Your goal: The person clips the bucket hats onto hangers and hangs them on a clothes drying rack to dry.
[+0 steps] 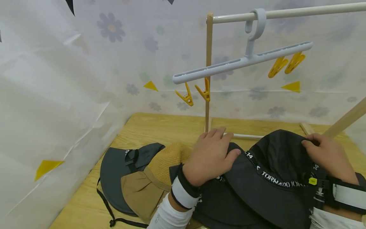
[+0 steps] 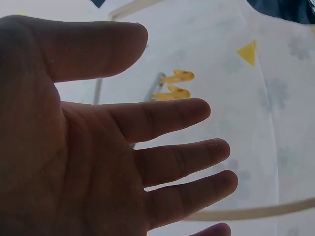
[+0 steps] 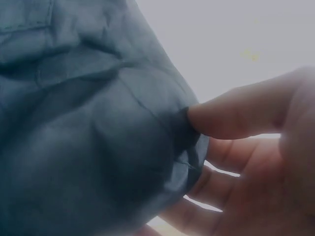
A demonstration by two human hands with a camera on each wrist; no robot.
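Black hat (image 1: 281, 156), white "TORNADO" lettering on its band: at the right front of the worktop (image 1: 168, 124), crown raised, brim toward the wearer of the camera. Right hand (image 1: 328, 156) pinches the crown's fabric between thumb and fingers; grip confirmed in the right wrist view. Left hand (image 1: 213, 156) is over the hats, fingers extended and thumb spread; contact with fabric below cannot be told. Another black brim (image 1: 220, 203) lies under the first, overlapped by it. Left of these: tan hat (image 1: 168, 160) with woven crown, resting partly on a dark grey hat (image 1: 114, 178) whose black cord (image 1: 112, 223) trails on the worktop.

Behind: white hanger (image 1: 228, 66) hooked on a white rail (image 1: 303, 12), slanting, left end lower; 4 yellow clips (image 1: 187, 98) hang from it, 2 per side. Wooden post (image 1: 209, 47) meets the rail's left end. Backdrop: flower-printed sheet (image 1: 177, 41).
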